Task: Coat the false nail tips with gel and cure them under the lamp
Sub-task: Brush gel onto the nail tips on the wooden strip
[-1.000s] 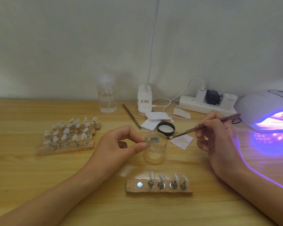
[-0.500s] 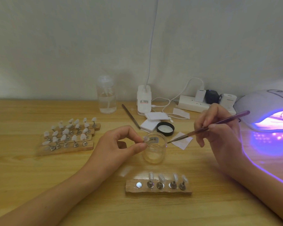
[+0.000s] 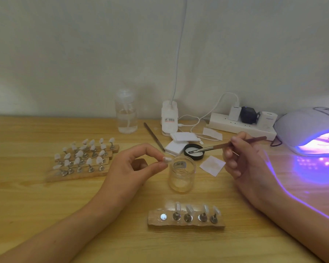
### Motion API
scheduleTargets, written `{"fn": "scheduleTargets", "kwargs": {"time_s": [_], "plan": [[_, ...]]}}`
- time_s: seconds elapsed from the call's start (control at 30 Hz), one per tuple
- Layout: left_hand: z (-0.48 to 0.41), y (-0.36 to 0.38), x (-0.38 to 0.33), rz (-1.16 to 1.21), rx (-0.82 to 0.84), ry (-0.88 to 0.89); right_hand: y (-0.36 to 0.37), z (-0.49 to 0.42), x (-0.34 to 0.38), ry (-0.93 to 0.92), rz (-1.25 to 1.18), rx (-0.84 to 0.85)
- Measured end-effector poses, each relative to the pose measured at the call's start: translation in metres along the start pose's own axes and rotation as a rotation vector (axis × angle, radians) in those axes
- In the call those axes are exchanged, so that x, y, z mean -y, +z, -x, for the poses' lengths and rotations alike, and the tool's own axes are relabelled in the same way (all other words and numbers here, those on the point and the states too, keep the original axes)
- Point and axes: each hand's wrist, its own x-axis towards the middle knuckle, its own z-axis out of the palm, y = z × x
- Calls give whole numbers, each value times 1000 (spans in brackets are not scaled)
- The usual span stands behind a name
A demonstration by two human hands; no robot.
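pale wood table is filling the lower half of the frame, and at its right edge a white curing lamp is glowing violet. the left hand, centre frame, is pinching one false nail tip between thumb and forefinger, holding it just beside the rim of a clear jar. the right hand, right of centre, is gripping a brown-handled brush pen-fashion, its bristles dipping into a black lid holding pale gel, just behind the jar. left of centre, stacked wooden racks are carrying rows of white tips on metal pegs. in the lower centre a single wooden strip is showing four clear tips upright and one bare metal disc at its left end.

the person appears to be loading the brush. doing it well is likely meaning taking only a small bead of gel, wiping the excess on the lid's edge, and keeping the pinched tip steady and level so the coat is spreading thin and not running onto the fingers. the held tip is looking small, pale and faintly translucent. whether gel is already lying on it is too small to tell.
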Motion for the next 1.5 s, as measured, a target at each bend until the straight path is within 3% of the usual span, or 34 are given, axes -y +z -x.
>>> {"fn": "scheduleTargets", "kwargs": {"time_s": [0.3,0.53,1.0,1.27,1.5], "plan": [[-6,-22,-34,-5,173,-49,5,2,4,82,-14,24],[12,-25,-25,-185,590,-138,5,1,4,103,16,14],[15,-17,-9,-218,582,-67,4,0,2,117,51,3],[14,-20,-12,-320,624,-112,3,-1,0,128,47,-2],[29,-5,-15,-361,532,-103,4,-1,0,140,42,-11]]}}
